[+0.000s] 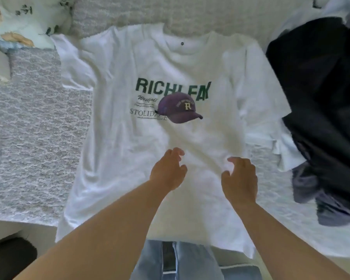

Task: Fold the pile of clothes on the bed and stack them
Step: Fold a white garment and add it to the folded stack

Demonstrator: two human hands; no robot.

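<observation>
**White printed T-shirt spread face-up on the bed, both hands over its lower half**

Nearest the camera, the person's legs in light blue jeans (182,261) stand against the edge of the bed, and the hem of the white T-shirt (129,158) hangs slightly over that edge. Both bare forearms reach forward over the shirt's lower half. The left hand (168,171) and the right hand (240,178) sit close together, palms down, fingers loosely curled and relaxed; neither pinches or grips cloth, and whether the fingertips touch the fabric cannot be told.

The T-shirt lies flat with its front up, neck pointing away from the person and both short sleeves spread out to the sides. Soft wrinkles run through the body. On the chest are green block letters, smaller script and grey lettering beneath, and a printed purple cap (179,108) with a letter R. A small dark dot sits inside the neckline.

The bed (34,128) is covered with a pale grey textured spread. To the right, a heap of dark clothes (321,98) lies on the shirt's right sleeve, with a greyish-blue garment at its near end. At the far left lies floral-patterned bedding (18,21).
</observation>
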